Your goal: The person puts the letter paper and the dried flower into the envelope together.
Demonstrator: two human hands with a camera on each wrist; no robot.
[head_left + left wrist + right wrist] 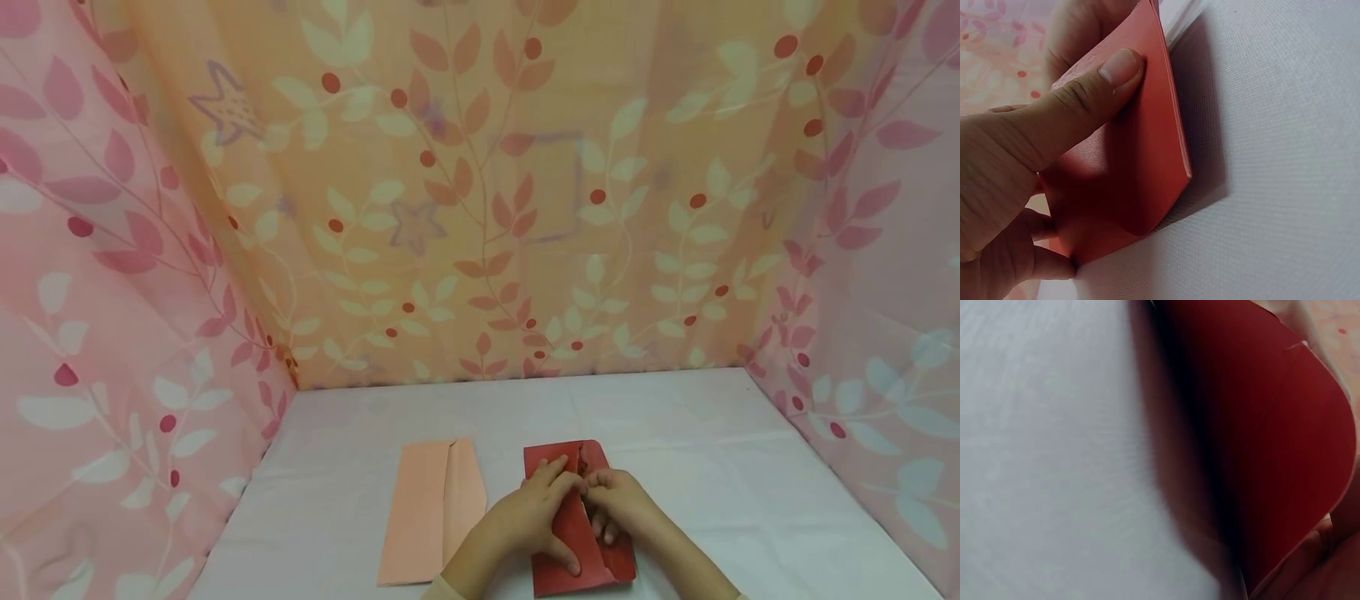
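A red envelope (pixel 558 533) lies on the white table with its flap (pixel 596 457) turned out to the right. My left hand (pixel 528 517) spans its face, thumb low and fingers spread toward the mouth; in the left wrist view the thumb (pixel 1094 87) presses the face and the near edge stands off the table. At the mouth, my right hand (pixel 618 504) has curled fingers gripping the edge, with the fingertips partly hidden. In the right wrist view the red flap (pixel 1291 444) covers most of that hand. Whatever the envelope holds is out of sight.
Left of the red envelope lies a peach envelope (pixel 416 508), its flap also opened to the right. White cloth covers the table (pixel 322 467). Leaf-patterned curtains (pixel 487 208) rise along the back and both sides.
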